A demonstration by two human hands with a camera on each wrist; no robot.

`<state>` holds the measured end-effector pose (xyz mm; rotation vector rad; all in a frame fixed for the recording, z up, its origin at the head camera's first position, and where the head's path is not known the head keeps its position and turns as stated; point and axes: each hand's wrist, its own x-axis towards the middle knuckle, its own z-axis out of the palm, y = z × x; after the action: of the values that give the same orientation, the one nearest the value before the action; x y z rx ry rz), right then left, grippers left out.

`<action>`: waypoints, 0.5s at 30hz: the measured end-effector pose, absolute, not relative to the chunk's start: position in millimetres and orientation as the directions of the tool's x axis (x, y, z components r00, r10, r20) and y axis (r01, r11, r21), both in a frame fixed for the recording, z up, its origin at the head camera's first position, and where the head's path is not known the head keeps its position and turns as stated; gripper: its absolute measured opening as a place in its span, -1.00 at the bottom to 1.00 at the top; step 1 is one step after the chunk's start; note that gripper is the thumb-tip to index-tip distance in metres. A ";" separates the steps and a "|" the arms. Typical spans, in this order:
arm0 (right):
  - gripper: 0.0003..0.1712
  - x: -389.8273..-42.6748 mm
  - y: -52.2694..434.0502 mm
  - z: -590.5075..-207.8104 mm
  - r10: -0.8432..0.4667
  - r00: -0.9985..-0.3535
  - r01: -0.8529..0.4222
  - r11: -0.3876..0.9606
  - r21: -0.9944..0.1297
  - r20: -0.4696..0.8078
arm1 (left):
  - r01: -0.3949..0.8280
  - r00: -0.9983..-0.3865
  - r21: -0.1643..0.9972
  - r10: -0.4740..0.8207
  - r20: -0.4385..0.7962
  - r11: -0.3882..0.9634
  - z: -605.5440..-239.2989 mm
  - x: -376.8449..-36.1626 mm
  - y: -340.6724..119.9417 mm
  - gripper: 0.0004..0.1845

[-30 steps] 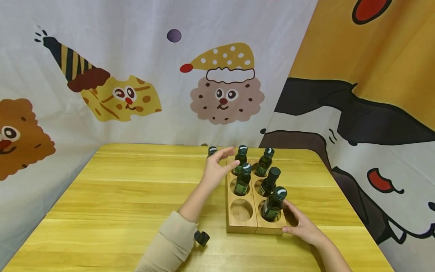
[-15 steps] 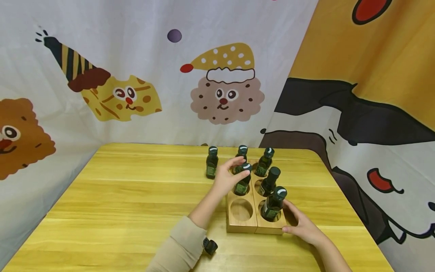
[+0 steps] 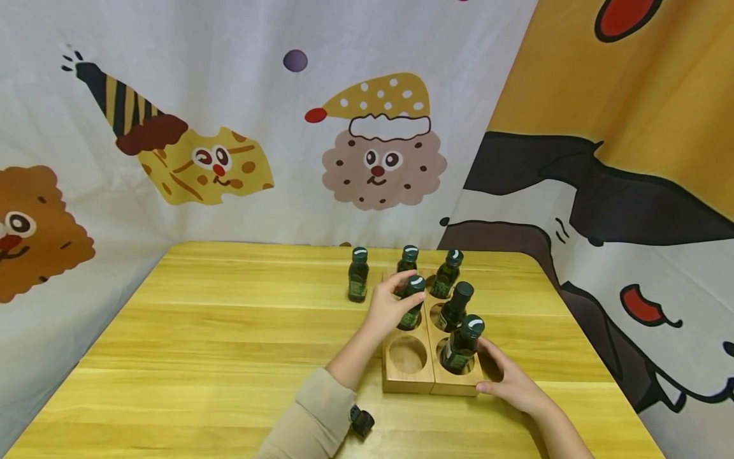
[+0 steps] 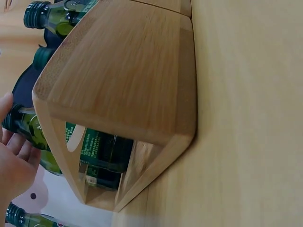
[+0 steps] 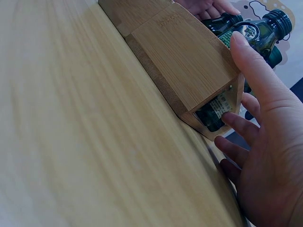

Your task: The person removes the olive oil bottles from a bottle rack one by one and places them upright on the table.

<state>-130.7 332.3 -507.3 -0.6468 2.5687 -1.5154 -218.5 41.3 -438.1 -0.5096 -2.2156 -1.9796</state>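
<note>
Wooden rack [image 3: 408, 380]: two rows of round holes, standing on the yellow table [image 3: 229, 331] toward its far right part. Five small green bottles stand in it. The near hole of the left row [image 3: 406, 354] holds nothing.

Left hand [image 3: 390, 306]: at the rack's left edge, fingers curled round the middle bottle of the left row [image 3: 411, 305], thumb over its cap side. The bottle sits in its hole, upright. A second ago this hand was raised and spread near the far end of the rack, covering most of the loose bottle; half a second ago it had come down to the middle bottle; now it has closed on it, lower and nearer the rack. The left wrist view shows only the palm edge [image 4: 12, 163] beside the rack's side opening.

Right hand [image 3: 510, 379]: at the rack's near right corner, fingers straight and relaxed, laid against the side wall, thumb along the front edge. Unchanged over the last second. The right wrist view shows the fingertips [image 5: 234, 120] touching the side opening beside the near right bottle [image 3: 460, 344].

Loose bottle [image 3: 358, 275]: upright on the table, just left of the rack's far end, apart from it. Unmoved since half a second ago.

Sleeve [image 3: 312, 421]: beige, left arm, with a small black device [image 3: 361, 421] at the wrist, nearer the rack than before.
</note>
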 end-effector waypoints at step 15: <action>-0.01 -130.7 332.4 -506.4 -0.408 -0.901 -0.322 0.412 -0.853 0.143 | 0.342 -0.933 0.938 0.139 0.331 0.063 -404.0 -197.9 39.8 -0.65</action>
<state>-130.7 332.4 -506.4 -0.6655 2.5654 -1.5190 -197.9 39.8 -404.0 -0.4967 -2.1727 -1.9910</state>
